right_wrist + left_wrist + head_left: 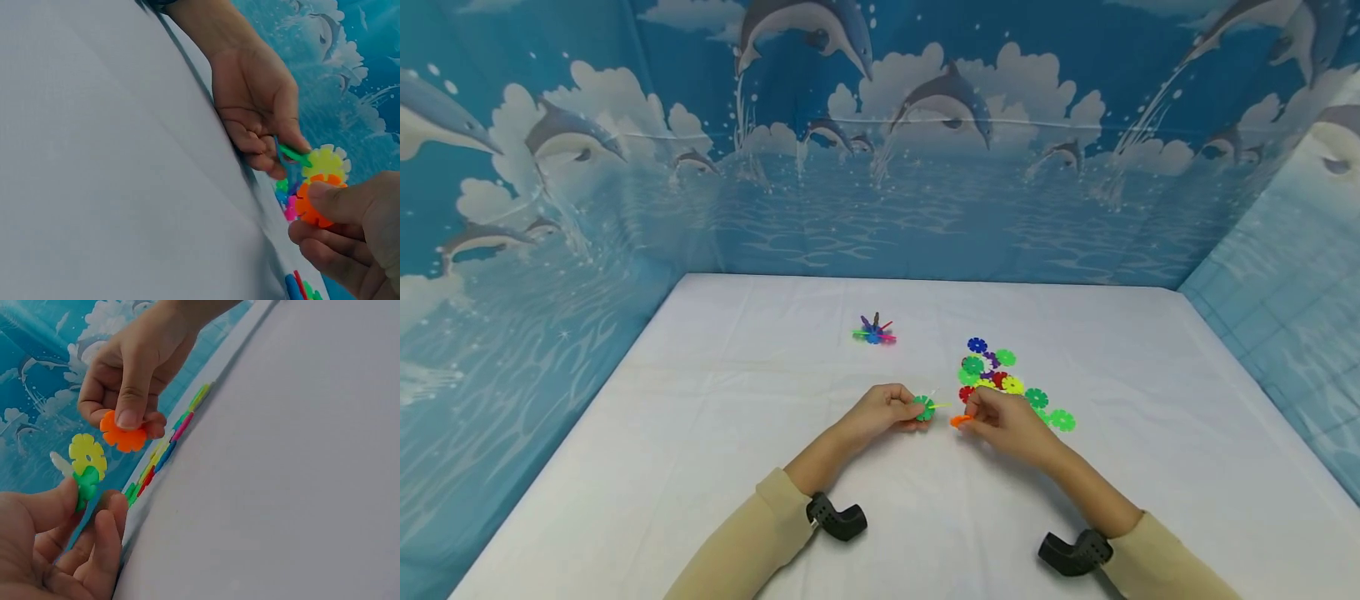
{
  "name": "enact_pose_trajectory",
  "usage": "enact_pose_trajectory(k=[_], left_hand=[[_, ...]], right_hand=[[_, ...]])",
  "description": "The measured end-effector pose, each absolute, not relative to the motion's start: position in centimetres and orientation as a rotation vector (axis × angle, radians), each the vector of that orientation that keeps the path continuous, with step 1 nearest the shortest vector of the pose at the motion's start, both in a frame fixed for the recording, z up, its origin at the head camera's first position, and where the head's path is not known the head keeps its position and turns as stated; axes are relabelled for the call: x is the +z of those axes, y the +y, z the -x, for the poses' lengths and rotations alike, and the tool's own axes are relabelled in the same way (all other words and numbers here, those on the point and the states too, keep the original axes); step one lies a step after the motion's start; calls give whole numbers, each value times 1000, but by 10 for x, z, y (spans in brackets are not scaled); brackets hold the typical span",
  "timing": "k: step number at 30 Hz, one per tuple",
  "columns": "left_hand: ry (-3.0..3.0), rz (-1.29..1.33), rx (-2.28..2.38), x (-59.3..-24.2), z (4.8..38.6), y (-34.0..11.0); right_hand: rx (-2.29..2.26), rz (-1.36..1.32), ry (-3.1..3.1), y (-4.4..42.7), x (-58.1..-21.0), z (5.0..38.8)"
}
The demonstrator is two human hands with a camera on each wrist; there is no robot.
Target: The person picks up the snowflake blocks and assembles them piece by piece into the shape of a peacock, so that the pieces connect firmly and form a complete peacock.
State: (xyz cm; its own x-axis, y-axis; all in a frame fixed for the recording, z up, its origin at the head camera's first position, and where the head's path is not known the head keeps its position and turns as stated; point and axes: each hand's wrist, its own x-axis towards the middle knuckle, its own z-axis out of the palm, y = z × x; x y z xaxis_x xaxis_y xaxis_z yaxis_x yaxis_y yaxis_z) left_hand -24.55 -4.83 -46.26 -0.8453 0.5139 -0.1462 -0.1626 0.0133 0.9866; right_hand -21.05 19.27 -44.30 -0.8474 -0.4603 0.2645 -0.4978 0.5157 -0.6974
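My left hand (887,410) pinches a green notched plastic disc (923,408) between thumb and fingers. A yellow disc (87,454) is slotted into the green one, and a white disc (61,464) sticks out beside it. In the left wrist view, a blue edge also shows between the left fingers. Close on the right, my right hand (1009,423) pinches an orange notched disc (124,434) by its edge. In the head view a small gap separates the orange disc from the yellow one.
A loose spread of notched discs (1063,419) in green, yellow, red, blue and purple lies just beyond and beside the right hand. Farther back stands a joined cluster of multicoloured discs (874,333). A white cloth (700,433) covers the table, with a dolphin-print curtain (925,208) behind.
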Motion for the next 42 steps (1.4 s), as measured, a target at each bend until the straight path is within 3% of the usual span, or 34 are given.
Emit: enact_pose_trajectory(k=[14, 25, 42], left_hand=[[1707, -246, 2032, -461, 245, -50], [1830, -476, 1779, -463, 243, -51], [1897, -550, 1683, -463, 238, -49]], right_hand=[[898, -933, -2394, 163, -453, 209], [755, -1012, -2238, 160, -460, 213], [683, -1125, -2152, 156, -470, 212]])
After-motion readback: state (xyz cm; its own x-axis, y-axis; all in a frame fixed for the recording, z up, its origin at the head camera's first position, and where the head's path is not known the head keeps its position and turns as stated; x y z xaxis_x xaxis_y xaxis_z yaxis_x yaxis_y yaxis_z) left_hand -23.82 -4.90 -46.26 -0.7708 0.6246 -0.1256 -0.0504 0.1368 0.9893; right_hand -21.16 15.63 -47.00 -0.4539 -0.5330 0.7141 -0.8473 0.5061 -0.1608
